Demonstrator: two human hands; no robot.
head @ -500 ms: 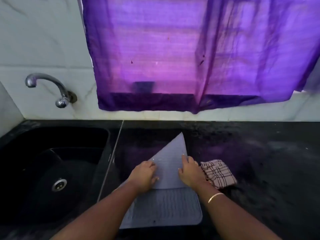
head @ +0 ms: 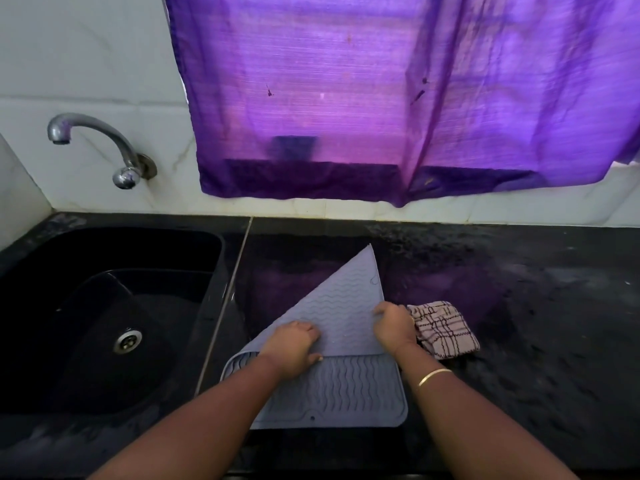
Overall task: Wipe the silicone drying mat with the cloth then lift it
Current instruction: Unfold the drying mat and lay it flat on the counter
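The grey-blue silicone drying mat (head: 341,393) lies on the black counter just right of the sink. Its far part is raised into a triangular flap whose tip points away from me. My left hand (head: 294,344) grips the flap's left edge, fingers curled over it. My right hand (head: 393,325) grips the flap's right edge. The checked cloth (head: 445,329) lies crumpled on the counter right beside my right hand; neither hand holds it.
A black sink (head: 114,317) with a steel drain fills the left, with a steel tap (head: 104,143) on the tiled wall above it. A purple curtain (head: 398,98) hangs over the back wall. The black counter (head: 536,323) stretches to the right.
Both hands sit a little lower and closer to me on the flap, and the flap looks slightly lower and wider. The cloth has not moved.
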